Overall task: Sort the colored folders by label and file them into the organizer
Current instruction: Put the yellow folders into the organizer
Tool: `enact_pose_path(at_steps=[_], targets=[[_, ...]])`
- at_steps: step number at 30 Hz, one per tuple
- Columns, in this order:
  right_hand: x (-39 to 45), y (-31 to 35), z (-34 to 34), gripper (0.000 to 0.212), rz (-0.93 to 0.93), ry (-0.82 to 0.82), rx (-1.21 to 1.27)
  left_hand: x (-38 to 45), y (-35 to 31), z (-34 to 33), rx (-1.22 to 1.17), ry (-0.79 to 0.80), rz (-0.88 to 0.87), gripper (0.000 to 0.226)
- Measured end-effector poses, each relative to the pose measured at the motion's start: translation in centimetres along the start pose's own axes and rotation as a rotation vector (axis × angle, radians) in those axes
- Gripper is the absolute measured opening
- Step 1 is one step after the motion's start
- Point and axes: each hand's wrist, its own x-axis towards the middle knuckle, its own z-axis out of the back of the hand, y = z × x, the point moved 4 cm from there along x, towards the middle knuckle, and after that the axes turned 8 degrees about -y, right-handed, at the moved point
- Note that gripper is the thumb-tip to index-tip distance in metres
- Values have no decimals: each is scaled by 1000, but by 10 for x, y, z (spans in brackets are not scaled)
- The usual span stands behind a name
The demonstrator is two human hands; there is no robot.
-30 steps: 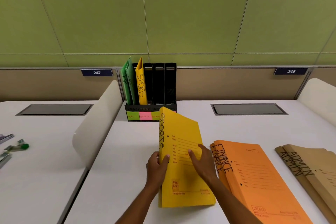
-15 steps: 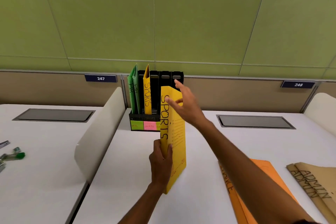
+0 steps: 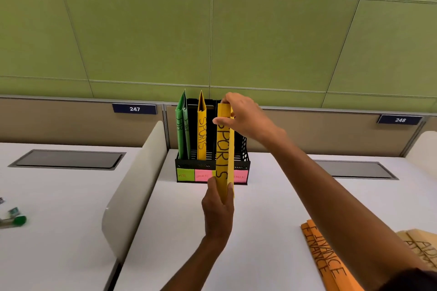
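Pinching the top end of an upright yellow SPORTS folder [image 3: 225, 146], the right hand [image 3: 246, 118] closes its grip there, while the left hand [image 3: 218, 210] grips the folder's bottom edge from below. The folder stands spine-on just in front of the black organizer [image 3: 243, 163]. At 11 o'clock from it, a second yellow folder [image 3: 201, 132] and two green folders [image 3: 182, 130] sit in slots. At 4 o'clock, orange FINANCE folders [image 3: 324, 260] and brown folders [image 3: 421, 245] lie on the bench [image 3: 272, 208].

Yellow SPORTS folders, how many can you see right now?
2. One SPORTS folder stands in the organizer; the other SPORTS folder is upright before it, gripped by left hand and right hand.
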Motion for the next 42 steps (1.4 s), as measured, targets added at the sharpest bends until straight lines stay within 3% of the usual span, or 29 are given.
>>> enact_pose_path(at_steps=[14,25,30,33,36,42], targets=[[57,16,-15,41,0,33,157,53,36,1,-2,139,16,59],[114,10,-25,38,-26,9,318,93,104,5,-82,359,102,65],[136,0,-6,42,24,-119,281,96,157,2,126,398,146,61],[145,-9,-1,46,44,-206,257,104,184,-7,311,526,11,54],[144,-20,-10,47,36,-262,268,113,205,-17,506,698,-135,64],[134,-44,-52,40,86,-371,191,136,225,-36,738,831,-189,77]])
